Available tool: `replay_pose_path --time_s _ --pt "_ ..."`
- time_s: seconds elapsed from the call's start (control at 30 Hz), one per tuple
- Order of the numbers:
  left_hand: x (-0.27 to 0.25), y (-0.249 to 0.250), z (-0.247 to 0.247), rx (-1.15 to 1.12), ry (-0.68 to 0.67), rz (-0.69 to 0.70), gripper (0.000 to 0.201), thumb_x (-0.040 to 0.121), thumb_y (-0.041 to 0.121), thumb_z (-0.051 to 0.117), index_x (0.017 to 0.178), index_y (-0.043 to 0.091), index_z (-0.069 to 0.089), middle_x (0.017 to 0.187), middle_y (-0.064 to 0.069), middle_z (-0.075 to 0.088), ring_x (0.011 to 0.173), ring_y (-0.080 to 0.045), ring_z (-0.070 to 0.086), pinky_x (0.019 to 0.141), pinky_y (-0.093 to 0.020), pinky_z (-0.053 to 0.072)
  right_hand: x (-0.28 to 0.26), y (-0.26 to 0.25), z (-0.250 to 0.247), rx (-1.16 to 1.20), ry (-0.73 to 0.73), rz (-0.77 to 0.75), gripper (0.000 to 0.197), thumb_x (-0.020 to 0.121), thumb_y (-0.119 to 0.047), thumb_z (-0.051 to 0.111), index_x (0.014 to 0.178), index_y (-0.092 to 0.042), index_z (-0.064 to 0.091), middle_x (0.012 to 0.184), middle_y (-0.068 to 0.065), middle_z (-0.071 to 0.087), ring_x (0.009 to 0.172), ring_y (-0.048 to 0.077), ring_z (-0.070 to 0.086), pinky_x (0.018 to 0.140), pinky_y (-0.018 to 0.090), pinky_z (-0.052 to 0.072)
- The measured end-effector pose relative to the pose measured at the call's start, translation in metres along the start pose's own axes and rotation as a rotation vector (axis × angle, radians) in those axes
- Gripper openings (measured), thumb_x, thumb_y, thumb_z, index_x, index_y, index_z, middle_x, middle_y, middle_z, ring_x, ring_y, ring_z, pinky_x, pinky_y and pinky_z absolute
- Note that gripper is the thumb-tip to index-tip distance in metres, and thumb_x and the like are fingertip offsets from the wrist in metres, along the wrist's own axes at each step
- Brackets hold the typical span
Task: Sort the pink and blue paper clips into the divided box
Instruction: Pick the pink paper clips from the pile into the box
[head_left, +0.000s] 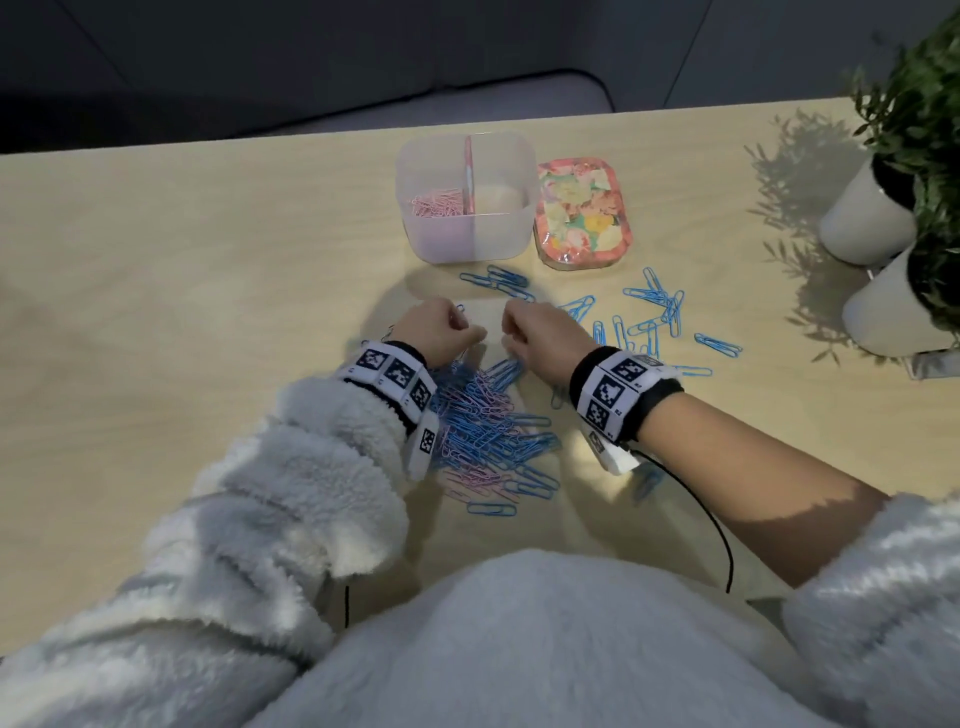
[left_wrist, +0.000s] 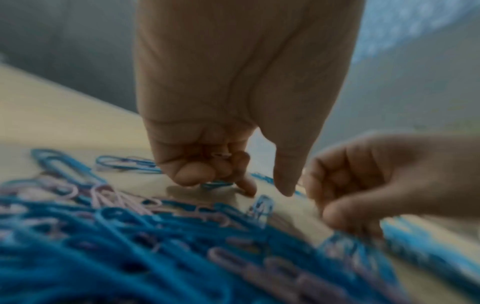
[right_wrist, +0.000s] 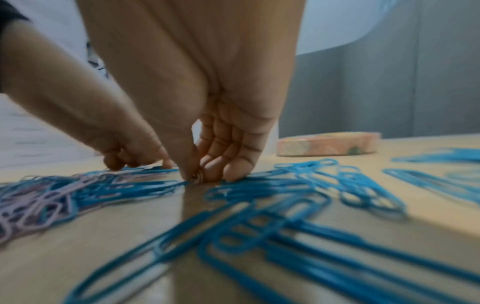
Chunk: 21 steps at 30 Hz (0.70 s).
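A clear divided box (head_left: 511, 236) stands at the back of the table, with pink clips (head_left: 439, 201) in its left compartment. A mixed pile of blue and pink paper clips (head_left: 485, 423) lies between my wrists. My left hand (left_wrist: 267, 191) hovers at the pile's far edge. Its curled fingers hold a few pink clips (left_wrist: 221, 155) in the palm, while index finger and thumb point down at the table. My right hand (right_wrist: 193, 178) is close beside it, thumb and fingers pinching a small clip on the table whose colour I cannot tell.
A floral lid (head_left: 584, 213) lies right of the box. Loose blue clips (head_left: 654, 312) are scattered to the right of my hands. Two white plant pots (head_left: 867, 213) stand at the table's right edge. A black cable (head_left: 719, 530) trails from my right wrist.
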<state>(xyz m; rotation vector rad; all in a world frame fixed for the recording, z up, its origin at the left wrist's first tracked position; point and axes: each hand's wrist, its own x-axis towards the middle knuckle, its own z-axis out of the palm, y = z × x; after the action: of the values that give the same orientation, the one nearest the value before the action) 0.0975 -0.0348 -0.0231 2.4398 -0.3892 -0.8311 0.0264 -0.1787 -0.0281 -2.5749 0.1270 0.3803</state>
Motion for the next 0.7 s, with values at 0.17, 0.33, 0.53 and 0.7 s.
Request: replay_pose_path --time_s 0.17,0.33,0.53,0.7 --pt "0.001 0.007 0.005 0.145 0.074 0.048 0.019 0.090 0.022 0.055 0.081 0.007 0.062 0.087 -0.014 0.063 0.087 -0.027 0.057 0.074 -0.032 0.041 -0.008 0.016 -0.009 0.377 0.140 0.119 0.016 0.087 -0.004 0.044 0.092 0.001 0.058 0.077 0.002 0.049 0.067 0.017 0.048 0.058 0.026 0.035" --pt "0.009 0.015 -0.009 0.028 0.112 0.048 0.021 0.089 0.020 0.054 0.085 0.003 0.065 0.087 -0.013 0.061 0.085 -0.026 0.057 0.069 -0.027 0.036 -0.016 0.008 -0.005 0.702 0.083 0.241 0.017 0.086 -0.006 0.046 0.072 -0.011 0.053 0.057 0.001 0.044 0.047 0.010 0.044 0.047 0.022 0.033" --pt "0.008 0.007 -0.016 0.199 0.164 0.092 0.022 0.089 0.028 0.056 0.100 0.011 0.062 0.103 -0.013 0.064 0.094 -0.028 0.058 0.079 -0.034 0.044 -0.033 0.005 0.004 0.076 -0.051 -0.014 0.025 0.081 -0.015 0.058 0.105 -0.022 0.061 0.074 -0.003 0.059 0.075 0.020 0.054 0.070 0.030 0.042" --pt "-0.003 -0.004 0.001 0.225 0.140 0.106 0.024 0.083 0.029 0.063 0.096 0.010 0.060 0.100 -0.011 0.065 0.094 -0.027 0.057 0.075 -0.031 0.041 -0.040 0.020 0.003 -0.003 -0.081 0.006 0.014 0.087 -0.018 0.058 0.100 -0.014 0.061 0.087 0.003 0.061 0.095 0.028 0.059 0.074 0.031 0.040"
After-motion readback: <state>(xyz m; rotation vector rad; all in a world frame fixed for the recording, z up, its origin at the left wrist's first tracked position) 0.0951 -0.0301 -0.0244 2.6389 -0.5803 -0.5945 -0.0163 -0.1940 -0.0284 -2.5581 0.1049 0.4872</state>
